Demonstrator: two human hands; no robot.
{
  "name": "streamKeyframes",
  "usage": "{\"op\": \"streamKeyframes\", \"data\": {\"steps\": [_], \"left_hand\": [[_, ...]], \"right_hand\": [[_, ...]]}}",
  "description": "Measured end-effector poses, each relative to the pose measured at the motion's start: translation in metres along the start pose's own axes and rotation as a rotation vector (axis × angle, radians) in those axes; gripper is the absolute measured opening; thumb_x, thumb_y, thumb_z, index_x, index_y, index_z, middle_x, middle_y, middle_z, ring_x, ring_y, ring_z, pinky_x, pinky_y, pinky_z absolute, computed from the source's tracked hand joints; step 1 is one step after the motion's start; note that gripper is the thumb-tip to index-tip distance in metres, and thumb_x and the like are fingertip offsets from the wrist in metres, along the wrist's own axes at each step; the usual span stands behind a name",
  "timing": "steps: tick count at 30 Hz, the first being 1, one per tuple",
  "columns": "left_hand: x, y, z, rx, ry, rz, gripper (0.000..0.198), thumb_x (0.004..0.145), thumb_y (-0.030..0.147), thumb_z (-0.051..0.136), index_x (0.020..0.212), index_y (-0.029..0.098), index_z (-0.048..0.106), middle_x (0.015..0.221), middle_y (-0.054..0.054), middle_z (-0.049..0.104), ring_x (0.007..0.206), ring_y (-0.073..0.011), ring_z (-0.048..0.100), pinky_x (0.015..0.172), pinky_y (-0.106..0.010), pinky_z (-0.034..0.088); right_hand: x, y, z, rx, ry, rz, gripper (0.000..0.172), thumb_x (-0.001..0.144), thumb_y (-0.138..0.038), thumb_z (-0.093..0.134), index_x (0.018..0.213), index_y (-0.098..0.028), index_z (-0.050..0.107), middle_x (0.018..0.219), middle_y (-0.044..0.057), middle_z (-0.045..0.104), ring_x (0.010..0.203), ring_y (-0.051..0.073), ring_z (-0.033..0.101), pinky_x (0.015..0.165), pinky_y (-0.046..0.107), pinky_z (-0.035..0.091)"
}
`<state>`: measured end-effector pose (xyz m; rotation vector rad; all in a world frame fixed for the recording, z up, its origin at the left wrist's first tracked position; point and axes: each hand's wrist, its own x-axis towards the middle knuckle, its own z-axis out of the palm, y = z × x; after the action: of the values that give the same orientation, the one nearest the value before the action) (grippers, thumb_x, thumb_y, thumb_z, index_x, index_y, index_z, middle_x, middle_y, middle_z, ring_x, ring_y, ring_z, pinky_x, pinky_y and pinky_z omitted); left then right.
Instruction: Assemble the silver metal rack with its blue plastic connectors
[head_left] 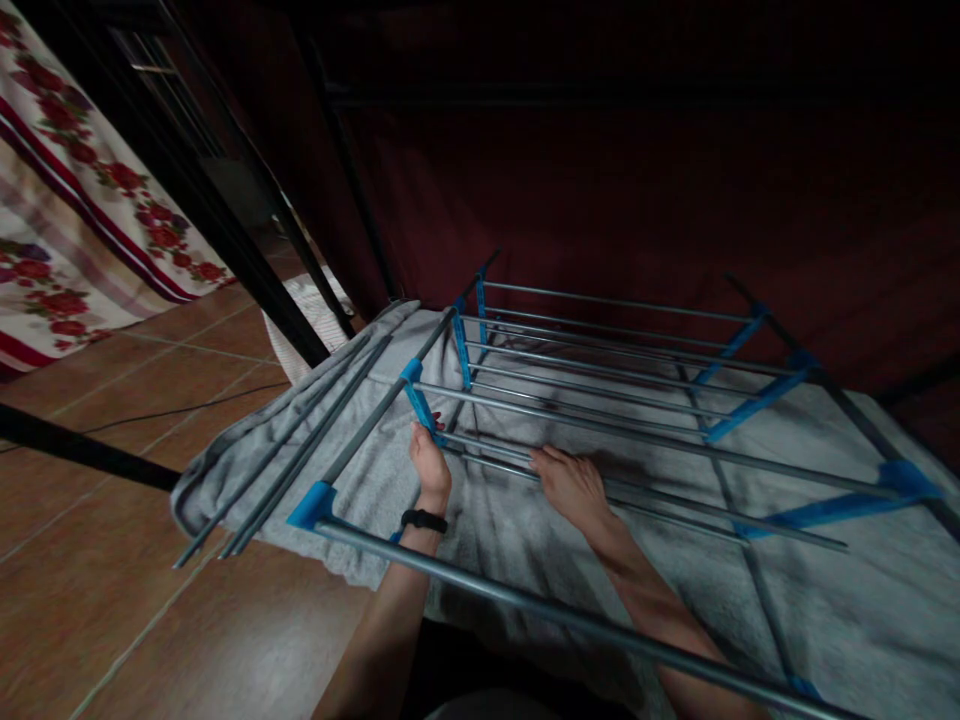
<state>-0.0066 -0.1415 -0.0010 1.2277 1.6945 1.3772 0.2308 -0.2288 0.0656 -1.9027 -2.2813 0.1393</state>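
Observation:
A rack frame of grey metal tubes [600, 420] with blue plastic brackets lies over a grey blanket [480, 540]. My left hand [430, 465], with a black band at the wrist, is closed around the lower end of a blue bracket [418, 403] on the frame's left side. Thin rods meet that bracket beside my fingers. My right hand [568, 487] is closed on one of these thin metal rods [652, 492], to the right of my left hand. Its fingertips curl over the rod, partly hidden. A thicker tube [495, 596] crosses above both forearms.
Several loose metal rods [300, 450] lie on the blanket's left part. Dark posts [247, 260] stand at the left, near a floral cloth [97, 190]. A dark red curtain [600, 200] hangs behind the rack. A black cable [187, 405] runs over the tiled floor [112, 540].

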Motion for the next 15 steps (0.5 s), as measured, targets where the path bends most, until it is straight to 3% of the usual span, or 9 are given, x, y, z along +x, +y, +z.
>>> {"op": "streamKeyframes", "data": {"steps": [5,12,15], "left_hand": [[0.003,-0.010,0.001,0.017,0.040,0.141,0.078,0.102,0.057,-0.003,0.121,0.010,0.056,0.116,-0.018,0.068,0.111,-0.0233,0.061,0.091,-0.044,0.044],[-0.001,0.003,0.005,-0.075,0.146,0.069,0.064,0.103,0.060,0.013,0.106,0.020,0.063,0.103,-0.010,0.072,0.101,-0.0228,0.066,0.091,-0.043,0.051],[0.001,0.007,0.002,-0.041,0.114,0.024,0.060,0.104,0.052,0.010,0.111,0.020,0.061,0.111,-0.010,0.071,0.107,-0.0228,0.065,0.093,-0.042,0.051]], "right_hand": [[0.002,-0.002,0.000,0.062,-0.048,0.053,0.031,0.104,-0.034,0.040,0.116,-0.033,0.069,0.115,0.002,0.073,0.095,0.017,0.070,0.073,0.029,0.046],[0.000,-0.001,0.008,0.009,0.068,-0.030,0.028,0.103,-0.026,0.042,0.110,-0.027,0.069,0.102,0.004,0.072,0.095,0.019,0.067,0.077,0.029,0.045],[0.001,0.001,0.016,-0.011,0.100,-0.056,0.027,0.102,-0.024,0.044,0.110,-0.025,0.069,0.100,0.006,0.071,0.096,0.019,0.065,0.080,0.029,0.045]]}}
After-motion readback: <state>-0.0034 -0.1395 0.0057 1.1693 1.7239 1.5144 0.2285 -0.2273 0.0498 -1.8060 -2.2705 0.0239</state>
